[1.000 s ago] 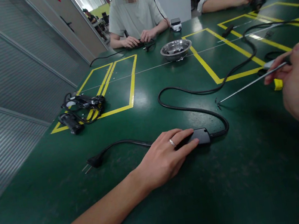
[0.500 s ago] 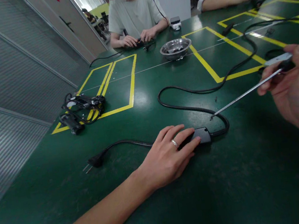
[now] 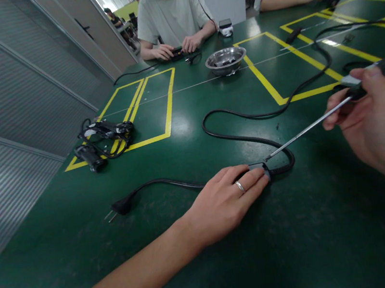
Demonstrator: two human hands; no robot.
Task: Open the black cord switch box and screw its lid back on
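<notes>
A dark power adapter (image 3: 262, 167) lies on the green table, mostly hidden under my left hand (image 3: 225, 202). The fingers of that hand, one with a ring, are close together over its top and hold it against the table. From the adapter's left a cord runs to a two-pin plug (image 3: 122, 206); a thicker black cable (image 3: 239, 140) curves away from its right end. My right hand (image 3: 374, 115) is closed around a screwdriver (image 3: 309, 129) with a long metal shaft. The screwdriver's tip is at the adapter's upper right corner; whether it touches a screw is too small to tell.
A bundle of black cables and adapters (image 3: 103, 133) lies at the left on yellow tape (image 3: 168, 114). A steel bowl (image 3: 227, 68) with small dark pieces stands farther back. Two people sit across the table, their hands on black devices. A light grey thing is partly hidden behind my right hand.
My right hand has moved left and slightly down, bringing the screwdriver tip from above the cable to the adapter's corner. My left hand has slid right, covering more of the adapter.
</notes>
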